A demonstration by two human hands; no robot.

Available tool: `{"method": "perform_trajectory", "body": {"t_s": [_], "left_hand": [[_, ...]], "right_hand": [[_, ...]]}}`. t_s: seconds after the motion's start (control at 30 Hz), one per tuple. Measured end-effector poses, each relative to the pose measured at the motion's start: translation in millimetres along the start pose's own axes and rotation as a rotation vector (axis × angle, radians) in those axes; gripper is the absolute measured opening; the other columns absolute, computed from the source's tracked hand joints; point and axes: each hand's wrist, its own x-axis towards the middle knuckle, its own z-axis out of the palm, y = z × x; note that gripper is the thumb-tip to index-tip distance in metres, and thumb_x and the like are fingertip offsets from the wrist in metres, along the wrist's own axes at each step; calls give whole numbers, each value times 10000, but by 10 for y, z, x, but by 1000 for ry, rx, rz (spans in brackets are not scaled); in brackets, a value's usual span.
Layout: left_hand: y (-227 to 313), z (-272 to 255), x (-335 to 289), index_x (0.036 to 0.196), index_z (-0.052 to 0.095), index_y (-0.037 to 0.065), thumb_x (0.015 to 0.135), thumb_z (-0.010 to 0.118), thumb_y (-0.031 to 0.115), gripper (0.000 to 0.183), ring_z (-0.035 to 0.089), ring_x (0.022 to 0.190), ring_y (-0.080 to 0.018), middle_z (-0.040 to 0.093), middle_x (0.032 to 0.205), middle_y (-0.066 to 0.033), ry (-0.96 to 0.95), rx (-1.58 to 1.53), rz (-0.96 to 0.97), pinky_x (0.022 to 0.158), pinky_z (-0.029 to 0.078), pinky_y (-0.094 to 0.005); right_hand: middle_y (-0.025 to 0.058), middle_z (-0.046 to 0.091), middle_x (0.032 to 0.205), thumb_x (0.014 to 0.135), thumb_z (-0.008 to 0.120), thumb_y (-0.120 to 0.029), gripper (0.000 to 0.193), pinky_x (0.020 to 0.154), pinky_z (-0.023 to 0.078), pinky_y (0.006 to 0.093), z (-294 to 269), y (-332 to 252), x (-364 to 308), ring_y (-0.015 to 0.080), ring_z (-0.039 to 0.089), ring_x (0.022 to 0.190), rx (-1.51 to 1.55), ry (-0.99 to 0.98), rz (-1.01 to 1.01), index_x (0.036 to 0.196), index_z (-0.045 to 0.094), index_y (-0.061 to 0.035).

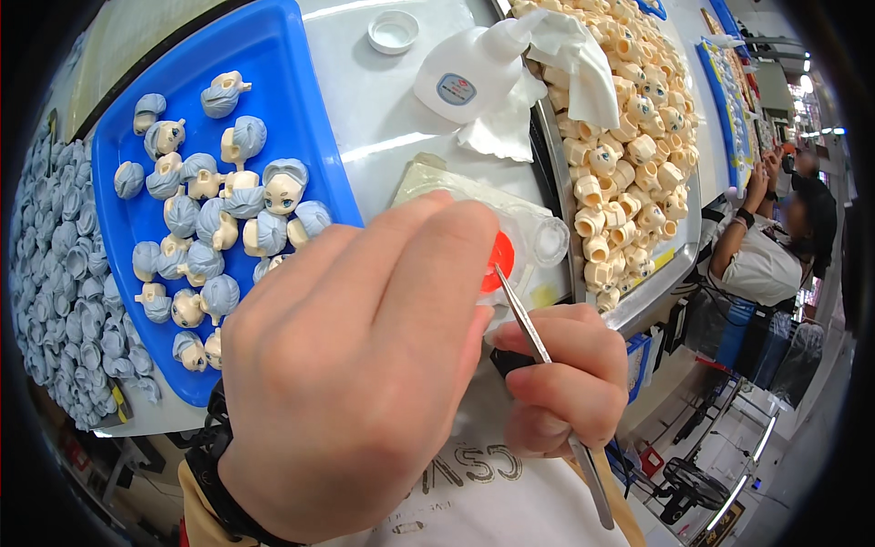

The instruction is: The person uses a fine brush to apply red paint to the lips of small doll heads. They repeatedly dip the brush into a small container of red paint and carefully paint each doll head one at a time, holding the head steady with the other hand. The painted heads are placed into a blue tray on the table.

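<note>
My left hand (355,365), with a dark band at its wrist, is closed in front of me with the fingers curled down. Whatever it grips is hidden behind the fingers. A bright red round piece (499,259) shows right beside its fingertips. My right hand (570,383) is shut on metal tweezers (529,325), and their tip meets the red piece or lies just over it. Behind the hands, a small clear round container (550,242) stands by a pale translucent pad (419,179) on the white table.
At left, a blue tray (314,100) holds several doll heads with blue-grey hair; blue-grey hair pieces (77,292) pile beyond. A white bottle (483,68), tissue (499,118) and round white cap (394,32) lie behind. A metal tray (652,287) of face parts stands right. Another person (770,246) works farther right.
</note>
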Motion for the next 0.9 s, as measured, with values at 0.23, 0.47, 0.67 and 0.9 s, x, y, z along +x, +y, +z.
{"method": "perform_trajectory", "body": {"t_s": [0.23,0.47,0.67,0.9], "left_hand": [[-147,-86,-15,1073,582,-24,640,711,-40,452,612,755,-288,652,931,-139,-151,1,-84,686,486,-333],[-155,-109,-9,1070,580,-25,643,709,-38,446,609,752,-288,651,928,-138,-175,18,-52,688,485,-336],[-2,-32,-5,1066,583,-27,643,711,-38,442,612,744,-284,653,924,-138,-46,54,-26,681,487,-334],[-28,8,1,1057,590,-27,641,718,-36,436,609,728,-279,658,929,-135,-2,-22,-3,673,489,-330]], "right_hand": [[129,591,745,676,615,14,150,412,422,282,-41,-5,-32,207,537,509,50,83,-6,818,574,-10],[107,541,666,582,619,17,212,372,358,272,-94,-63,158,174,457,443,-23,-55,44,790,583,-4],[116,548,670,589,614,50,239,387,403,286,-87,-82,179,191,493,458,-11,-59,67,822,588,2],[154,591,769,664,595,75,249,441,478,303,-19,14,-24,225,566,524,38,9,23,902,573,8]]}}
